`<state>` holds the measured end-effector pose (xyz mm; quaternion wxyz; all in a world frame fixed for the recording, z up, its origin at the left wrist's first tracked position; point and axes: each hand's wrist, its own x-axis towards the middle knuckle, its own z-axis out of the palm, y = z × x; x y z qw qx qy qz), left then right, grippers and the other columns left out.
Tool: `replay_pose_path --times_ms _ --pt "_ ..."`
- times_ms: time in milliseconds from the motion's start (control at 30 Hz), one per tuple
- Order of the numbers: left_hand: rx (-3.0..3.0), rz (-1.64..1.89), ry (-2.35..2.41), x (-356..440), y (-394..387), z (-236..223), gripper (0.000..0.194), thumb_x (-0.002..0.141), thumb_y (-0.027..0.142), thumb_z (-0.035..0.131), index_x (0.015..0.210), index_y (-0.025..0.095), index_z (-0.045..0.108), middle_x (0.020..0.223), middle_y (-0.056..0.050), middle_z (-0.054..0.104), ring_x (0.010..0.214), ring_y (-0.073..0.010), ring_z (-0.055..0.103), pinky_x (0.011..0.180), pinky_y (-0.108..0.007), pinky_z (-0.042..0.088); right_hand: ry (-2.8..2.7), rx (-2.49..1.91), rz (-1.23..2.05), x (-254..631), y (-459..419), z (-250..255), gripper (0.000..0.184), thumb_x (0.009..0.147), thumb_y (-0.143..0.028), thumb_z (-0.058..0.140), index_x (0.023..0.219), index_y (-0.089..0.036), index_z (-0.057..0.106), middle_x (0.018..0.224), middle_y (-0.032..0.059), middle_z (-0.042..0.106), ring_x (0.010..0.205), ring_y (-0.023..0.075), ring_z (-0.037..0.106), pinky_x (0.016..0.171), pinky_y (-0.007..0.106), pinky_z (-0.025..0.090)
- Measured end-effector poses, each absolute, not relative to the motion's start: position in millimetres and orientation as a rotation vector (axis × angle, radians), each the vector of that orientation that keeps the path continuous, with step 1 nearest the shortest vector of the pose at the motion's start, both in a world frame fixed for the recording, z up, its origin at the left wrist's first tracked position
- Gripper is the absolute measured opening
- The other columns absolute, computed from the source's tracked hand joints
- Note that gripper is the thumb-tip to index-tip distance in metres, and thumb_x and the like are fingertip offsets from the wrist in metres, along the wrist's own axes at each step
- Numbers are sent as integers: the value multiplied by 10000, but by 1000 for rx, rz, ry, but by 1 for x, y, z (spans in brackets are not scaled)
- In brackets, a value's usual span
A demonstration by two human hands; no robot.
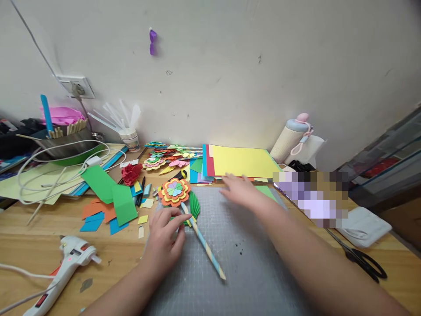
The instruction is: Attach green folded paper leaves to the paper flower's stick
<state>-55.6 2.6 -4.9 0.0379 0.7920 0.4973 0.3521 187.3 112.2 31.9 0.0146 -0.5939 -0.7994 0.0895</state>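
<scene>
A paper flower (174, 192) with layered orange, yellow and multicoloured petals lies on the grey cutting mat (210, 289). Its blue-and-cream striped paper stem (205, 245) slants toward the lower right, with a pleated green paper leaf (194, 205) beside it. Bent over the stem's upper part, my left hand (167, 235) has its index fingertip at the stem and its thumb apart; part of the leaves is hidden beneath. My right hand (241, 191) is open, slightly blurred, palm down at the near edge of a stack of coloured paper sheets (243, 160), yellow on top.
A hot glue gun (70, 263) rests at left front. Green paper pieces (124, 204), scraps and a crumpled red paper flower (131, 174) lie left of the mat. More paper flowers (158, 160) sit behind. Scissors (362, 259), a white box (365, 226) and a bottle (291, 136) are at right.
</scene>
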Motion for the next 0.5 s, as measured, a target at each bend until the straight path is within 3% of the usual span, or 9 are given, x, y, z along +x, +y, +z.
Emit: replay_pose_path --times_ms 67,100,200,300,400,500 --pt "2435 1070 1507 -55 2 -3 308 823 109 450 1038 253 617 984 -60 551 964 -225 501 837 -406 367 -2394 -1912 191 204 143 26 635 869 -399 424 1418 -141 239 1502 156 159 1379 300 112 1041 603 37" --pt "2437 1063 1505 -56 2 -3 306 822 108 450 1033 253 618 980 -58 552 961 -224 503 834 -404 367 -2361 -1926 163 212 155 21 695 858 -429 444 1435 -148 177 1508 152 130 1383 303 80 1034 613 24" --pt "2432 1049 1518 -57 3 -2 300 823 110 452 1023 257 620 975 -55 552 954 -224 503 826 -403 368 -2359 -1912 179 229 173 8 772 823 -466 506 1443 -185 141 1457 161 294 1354 303 216 1034 607 63" --pt "2431 1041 1506 -58 2 -3 304 823 109 452 1035 260 610 985 -57 544 964 -228 494 827 -411 367 -2383 -1830 191 238 174 0 722 815 -432 540 1428 -218 225 1374 134 446 1269 277 390 1062 519 136" --pt "2438 1037 1478 -58 2 -3 323 816 97 455 1050 267 600 1002 -57 535 975 -229 486 828 -415 364 -2363 -1737 220 245 175 0 570 812 -397 548 1348 -257 414 1307 70 533 1185 249 492 1006 384 323" --pt "2444 1008 1474 -57 2 -3 332 815 92 452 1055 269 597 1005 -60 538 975 -230 485 823 -418 363 -2230 -1701 211 255 186 9 395 874 -258 399 1237 -237 552 1243 28 591 1098 200 565 902 300 431"
